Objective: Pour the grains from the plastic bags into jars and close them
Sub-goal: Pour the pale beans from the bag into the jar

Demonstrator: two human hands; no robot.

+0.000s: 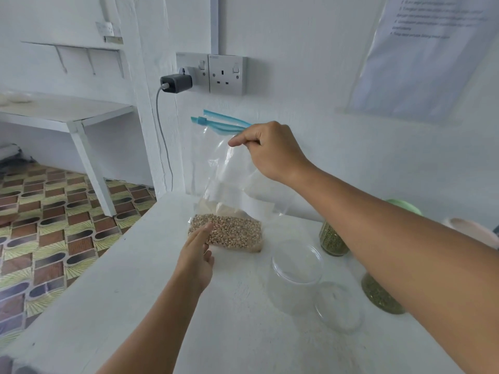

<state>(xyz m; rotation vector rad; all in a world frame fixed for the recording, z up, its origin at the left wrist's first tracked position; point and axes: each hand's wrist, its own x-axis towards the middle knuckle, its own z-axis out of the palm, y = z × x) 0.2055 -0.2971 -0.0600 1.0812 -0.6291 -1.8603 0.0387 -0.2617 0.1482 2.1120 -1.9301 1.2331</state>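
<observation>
A clear plastic bag [216,168] with a blue zip strip stands upright on the white table [135,292]; beige grains [229,233] fill its bottom. My right hand [270,152] pinches the bag near its top right corner and holds it up. My left hand [197,252], fingers straight, touches the lower left of the bag beside the grains. An empty clear jar [297,276] stands open to the right of the bag, with another clear piece [337,306] just in front of it. Two jars of green grains [332,241] [378,295] stand partly hidden behind my right forearm.
A green lid [405,206] and a pale pink one [472,230] lie at the table's right side. Wall sockets [226,74] with a black charger [175,83] and its cable hang above the table's back left corner. The table's left edge drops to a patterned floor.
</observation>
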